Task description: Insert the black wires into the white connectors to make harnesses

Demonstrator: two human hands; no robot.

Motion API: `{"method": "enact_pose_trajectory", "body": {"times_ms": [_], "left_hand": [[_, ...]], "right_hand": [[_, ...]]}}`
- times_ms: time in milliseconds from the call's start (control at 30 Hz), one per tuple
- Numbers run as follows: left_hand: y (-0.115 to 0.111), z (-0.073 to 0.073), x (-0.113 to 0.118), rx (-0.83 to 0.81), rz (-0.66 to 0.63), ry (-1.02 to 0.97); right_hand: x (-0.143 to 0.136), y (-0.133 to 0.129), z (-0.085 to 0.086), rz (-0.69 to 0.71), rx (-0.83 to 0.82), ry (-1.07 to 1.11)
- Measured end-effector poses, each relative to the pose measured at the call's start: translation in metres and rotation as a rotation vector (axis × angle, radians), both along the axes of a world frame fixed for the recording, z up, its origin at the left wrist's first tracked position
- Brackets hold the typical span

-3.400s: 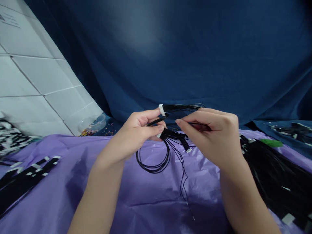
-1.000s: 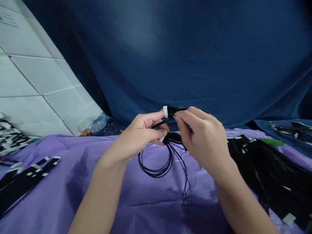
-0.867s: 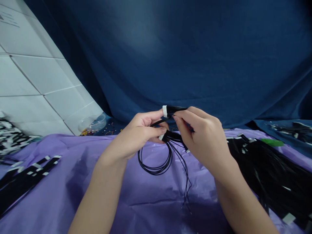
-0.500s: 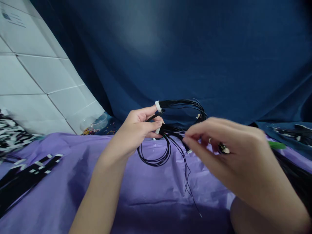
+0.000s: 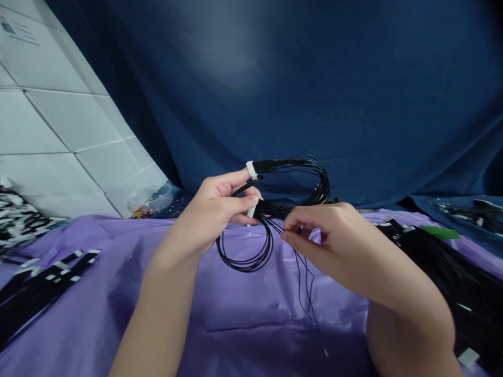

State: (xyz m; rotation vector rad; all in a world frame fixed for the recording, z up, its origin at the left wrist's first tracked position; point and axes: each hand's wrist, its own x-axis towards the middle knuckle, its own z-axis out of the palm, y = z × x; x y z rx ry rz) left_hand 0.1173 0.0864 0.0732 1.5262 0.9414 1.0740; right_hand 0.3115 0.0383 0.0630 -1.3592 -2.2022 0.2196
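My left hand holds a bundle of thin black cords looped toward the right. One white-banded end of the bundle rests at my index fingertip, and a second white band is pinched by my thumb. A smaller loop of black cord hangs below that hand. With thumb and forefinger together, my right hand pinches thin strands just right of the lower band. Loose strand ends dangle under it. The other fingers of my right hand are curled and partly hidden.
Purple cloth covers the work surface. Banded black cord bundles lie at left, and more black cords at right beside a green object. A clear container with small colourful pieces stands at back left. Blue fabric hangs behind.
My right hand has moved left and closed on the thin strands near the lower white band. The dangling strands have shifted. My left hand keeps its hold, moving slightly left.
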Motion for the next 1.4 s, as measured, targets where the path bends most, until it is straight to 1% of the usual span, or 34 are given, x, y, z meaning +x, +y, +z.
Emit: {"method": "enact_pose_trajectory", "body": {"times_ms": [100,167,300,400,467,533,600,633,767,833,900,1033,1067,1100,1133,1200,1300,1333,1400], "left_hand": [[0.000,0.000,0.000,0.009,-0.008,0.005],[-0.001,0.000,0.000,0.012,-0.012,0.016],[-0.001,0.001,0.001,0.025,-0.003,0.032],[-0.001,0.000,0.001,0.027,-0.009,0.017],[-0.001,-0.001,0.001,0.030,-0.019,0.018],[-0.001,-0.002,0.000,0.040,-0.022,0.029],[-0.001,-0.002,0.000,0.048,-0.016,0.048],[-0.001,-0.003,-0.001,0.051,-0.014,0.056],[0.000,-0.003,-0.001,0.057,-0.015,0.065],[-0.001,-0.003,-0.002,0.061,-0.008,0.066],[-0.001,-0.003,-0.002,0.060,-0.010,0.071],[-0.001,-0.002,-0.003,0.063,0.013,0.081],[-0.001,-0.002,-0.003,0.064,0.025,0.082],[-0.001,-0.002,-0.003,0.064,0.031,0.083],[-0.001,-0.002,-0.003,0.064,0.029,0.082],[-0.001,-0.002,-0.004,0.068,0.014,0.081],[-0.002,-0.001,-0.004,0.076,-0.006,0.093],[-0.003,0.000,-0.005,0.076,-0.007,0.097],[-0.004,0.001,-0.005,0.076,-0.010,0.104]], "right_hand": [[0.003,0.004,-0.001,0.045,-0.014,0.087],[0.006,0.009,-0.001,0.094,-0.080,0.220],[0.013,0.021,0.001,0.253,-0.285,0.670],[0.020,0.027,0.007,0.334,-0.340,0.972],[0.025,0.030,0.011,0.310,-0.299,1.115],[0.030,0.032,0.013,0.209,-0.201,1.176],[0.033,0.035,0.013,0.108,-0.070,1.153],[0.033,0.036,0.012,0.079,-0.004,1.125],[0.027,0.039,0.008,0.052,0.247,1.025],[0.023,0.037,0.008,0.052,0.332,1.008],[0.021,0.033,0.008,0.062,0.345,1.036],[0.021,0.023,0.010,0.105,0.222,1.150],[0.021,0.021,0.010,0.116,0.220,1.155],[0.020,0.020,0.009,0.125,0.260,1.145],[0.019,0.018,0.007,0.120,0.340,1.109],[0.015,0.016,0.004,0.106,0.478,0.933],[0.009,0.012,0.000,0.084,0.470,0.561],[0.007,0.012,-0.001,0.072,0.463,0.478],[0.005,0.012,-0.001,0.036,0.507,0.399]]}}
